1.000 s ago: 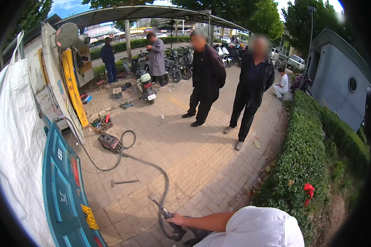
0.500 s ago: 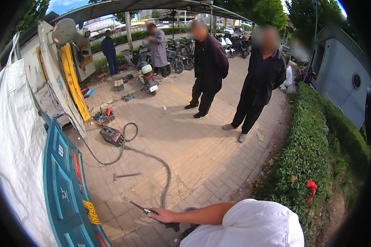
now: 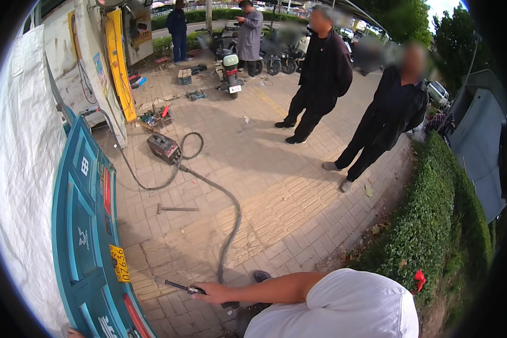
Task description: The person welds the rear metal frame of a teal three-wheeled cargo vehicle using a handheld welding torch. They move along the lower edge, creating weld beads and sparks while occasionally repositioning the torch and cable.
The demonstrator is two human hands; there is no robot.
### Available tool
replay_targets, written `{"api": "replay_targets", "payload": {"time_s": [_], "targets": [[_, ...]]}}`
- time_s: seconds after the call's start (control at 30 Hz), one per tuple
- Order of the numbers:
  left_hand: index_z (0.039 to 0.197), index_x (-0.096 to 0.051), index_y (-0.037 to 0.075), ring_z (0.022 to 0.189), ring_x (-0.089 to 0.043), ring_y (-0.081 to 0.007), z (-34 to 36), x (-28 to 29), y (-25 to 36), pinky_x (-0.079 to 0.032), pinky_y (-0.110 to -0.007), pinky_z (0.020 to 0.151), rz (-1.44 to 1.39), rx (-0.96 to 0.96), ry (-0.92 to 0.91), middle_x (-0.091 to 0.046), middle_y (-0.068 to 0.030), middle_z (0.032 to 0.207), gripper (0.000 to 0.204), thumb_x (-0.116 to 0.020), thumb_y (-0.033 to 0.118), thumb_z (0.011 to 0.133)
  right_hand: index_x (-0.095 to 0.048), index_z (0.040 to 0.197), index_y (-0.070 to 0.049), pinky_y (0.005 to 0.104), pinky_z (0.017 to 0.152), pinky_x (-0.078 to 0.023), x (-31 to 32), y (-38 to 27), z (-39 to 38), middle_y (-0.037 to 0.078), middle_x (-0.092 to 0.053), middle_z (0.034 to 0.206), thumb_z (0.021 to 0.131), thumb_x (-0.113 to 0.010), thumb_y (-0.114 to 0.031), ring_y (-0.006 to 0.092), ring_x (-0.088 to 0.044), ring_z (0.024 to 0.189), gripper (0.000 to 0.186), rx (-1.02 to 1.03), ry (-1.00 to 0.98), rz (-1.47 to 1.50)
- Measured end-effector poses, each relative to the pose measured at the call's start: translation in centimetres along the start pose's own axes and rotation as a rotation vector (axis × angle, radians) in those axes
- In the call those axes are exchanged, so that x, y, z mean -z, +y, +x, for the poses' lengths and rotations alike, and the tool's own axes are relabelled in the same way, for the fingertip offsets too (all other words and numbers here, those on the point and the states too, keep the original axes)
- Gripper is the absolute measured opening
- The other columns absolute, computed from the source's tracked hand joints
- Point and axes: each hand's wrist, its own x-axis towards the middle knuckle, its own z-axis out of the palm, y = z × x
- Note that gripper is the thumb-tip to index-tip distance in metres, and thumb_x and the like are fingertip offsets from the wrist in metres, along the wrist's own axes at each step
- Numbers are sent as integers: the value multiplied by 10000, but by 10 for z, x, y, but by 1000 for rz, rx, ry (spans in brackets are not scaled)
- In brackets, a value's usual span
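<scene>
My right hand is closed around a dark welding electrode holder. A thin rod sticks out of it toward the teal tailgate on the left, with its tip apart from the panel. A thick grey cable runs from near this hand to a small dark welding machine on the paving. At the bottom left edge, only a bit of my left hand shows beside the tailgate's lower part. Its fingers are mostly cut off by the frame.
A hammer lies on the paving beyond my right hand. Two people in dark clothes stand ahead, two others farther back near a parked scooter. A hedge lines the right side. White sheeting hangs at left.
The view has tilted down, and the surroundings sit higher and farther right. My right hand has shifted slightly left with the electrode holder. Part of my left hand has come into view.
</scene>
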Motion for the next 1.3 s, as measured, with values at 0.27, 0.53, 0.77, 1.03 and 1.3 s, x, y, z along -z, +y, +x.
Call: {"api": "replay_targets", "payload": {"time_s": [0.27, 0.53, 0.77, 1.03, 1.3], "targets": [[1106, -695, 101, 1022, -607, -470, 23, 114, 76, -474, -549, 888, -234, 368, -269, -662, -235, 1106, 588, -285, 487, 939, -576, 1156, 11, 372, 567, -480, -66, 18, 42, 101, -599, 688, 973, -574, -428, 202, -620, 579, 476, -324, -215, 227], [1116, -706, 114, 1051, -595, -456, 7, 122, 55, -464, -520, 912, -212, 442, -261, -662, -223, 1131, 611, -286, 504, 905, -555, 1120, -36, 344, 499, -459, -180, -7, 74, 52, -565, 638, 956, -527, -589, 159, -586, 502, 577, -419, -482, 328], [1090, -685, 6, 1017, -575, -478, 6, 119, 56, -438, -504, 914, -248, 417, -230, -642, -279, 1080, 674, -300, 537, 934, -564, 1048, -59, 350, 499, -448, -226, -8, 98, 33, -548, 613, 947, -525, -612, 167, -567, 489, 563, -428, -541, 378], [1111, -673, -6, 1052, -564, -477, 9, 119, 51, -429, -491, 933, -266, 397, -235, -631, -296, 1092, 675, -309, 536, 939, -589, 1028, -49, 397, 540, -454, -256, -9, 110, 74, -566, 592, 948, -508, -623, 228, -587, 541, 585, -386, -566, 278], [1103, -668, -18, 1047, -567, -478, 8, 122, 52, -430, -483, 934, -310, 405, -246, -628, -300, 1094, 667, -330, 535, 948, -603, 1078, -40, 408, 564, -461, -260, -13, 117, 88, -587, 614, 944, -509, -629, 245, -598, 567, 611, -391, -587, 296]]}}
